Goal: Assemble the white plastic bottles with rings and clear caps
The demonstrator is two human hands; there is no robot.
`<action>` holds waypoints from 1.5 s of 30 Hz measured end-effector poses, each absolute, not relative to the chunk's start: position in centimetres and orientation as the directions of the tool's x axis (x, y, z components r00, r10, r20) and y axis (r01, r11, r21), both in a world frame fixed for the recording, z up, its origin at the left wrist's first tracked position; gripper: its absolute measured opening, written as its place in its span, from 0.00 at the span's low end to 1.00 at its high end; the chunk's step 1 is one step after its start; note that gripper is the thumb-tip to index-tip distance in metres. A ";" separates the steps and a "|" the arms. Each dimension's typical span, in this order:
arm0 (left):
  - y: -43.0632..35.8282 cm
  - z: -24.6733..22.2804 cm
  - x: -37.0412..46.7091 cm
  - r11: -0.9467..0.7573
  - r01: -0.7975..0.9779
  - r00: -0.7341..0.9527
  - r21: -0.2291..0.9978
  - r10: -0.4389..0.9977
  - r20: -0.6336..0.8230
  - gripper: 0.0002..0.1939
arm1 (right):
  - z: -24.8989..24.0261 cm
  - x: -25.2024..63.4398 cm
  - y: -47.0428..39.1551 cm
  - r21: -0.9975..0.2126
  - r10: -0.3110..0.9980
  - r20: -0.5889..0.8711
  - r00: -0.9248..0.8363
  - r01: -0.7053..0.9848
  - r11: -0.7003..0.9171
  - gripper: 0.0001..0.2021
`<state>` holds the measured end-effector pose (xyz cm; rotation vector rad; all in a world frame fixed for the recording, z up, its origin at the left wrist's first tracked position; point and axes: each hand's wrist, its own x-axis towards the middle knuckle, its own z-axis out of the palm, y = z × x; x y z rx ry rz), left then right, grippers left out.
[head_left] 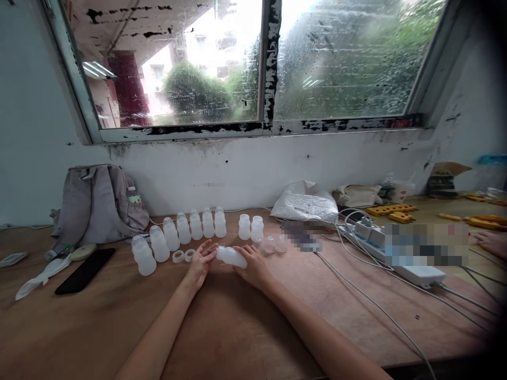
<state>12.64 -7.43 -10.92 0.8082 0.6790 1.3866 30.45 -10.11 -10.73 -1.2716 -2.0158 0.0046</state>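
A translucent white baby bottle [233,257] lies tilted on its side between my hands, just above the table. My right hand [255,268] is closed around its base end. The fingers of my left hand [201,262] are bent against its neck end; whether a small part is between them is hidden. To the left stands a curved row of several bottles with clear domed caps [170,234]. Two white rings [178,256] lie near my left hand. Beyond my right hand, two bottles without domed caps [251,228] stand upright, with clear caps [270,244] beside them.
At left are a black phone [85,271], a white strap-like item [43,277] and a grey backpack [99,206]. A plastic bag [304,203] sits by the wall. Rightward lie a power strip [415,273], cables [366,304] and yellow tools [392,210]. Another person's hand [491,243] shows at far right.
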 end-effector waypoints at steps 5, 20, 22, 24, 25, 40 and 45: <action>-8.0 -10.6 13.3 0.057 -0.597 0.120 0.800 0.993 0.018 0.17 | -9.6 30.2 -10.7 -0.666 0.845 0.471 -0.253 0.526 0.528 0.21; -9.6 -9.6 14.1 -0.017 -0.578 0.176 0.816 0.974 0.145 0.22 | -9.6 29.9 -10.9 -0.890 0.863 -0.188 -0.470 -0.290 -0.352 0.17; -9.6 -9.4 14.1 -0.014 -0.582 0.183 0.813 0.972 0.148 0.22 | -9.8 29.9 -10.9 -0.867 0.840 -0.192 -0.508 -0.313 -0.388 0.18; -9.7 -9.1 14.2 -0.009 -0.590 0.173 0.808 0.975 0.138 0.22 | -10.1 29.6 -11.0 -0.856 0.838 -0.164 -0.521 -0.347 -0.383 0.18; -9.8 -9.0 14.2 -0.010 -0.595 0.166 0.804 0.977 0.135 0.21 | -10.2 29.3 -11.0 -0.854 0.844 -0.139 -0.517 -0.368 -0.367 0.18; -11.1 -9.8 15.7 -0.199 -0.322 -0.134 0.926 0.977 0.164 0.19 | -10.0 33.5 -7.2 -0.740 0.862 0.482 0.157 0.600 0.305 0.17; -10.8 -9.8 15.5 -0.185 -0.253 -0.135 0.949 0.979 0.155 0.20 | -11.0 35.9 -5.6 -0.684 0.907 0.362 0.214 0.722 0.103 0.17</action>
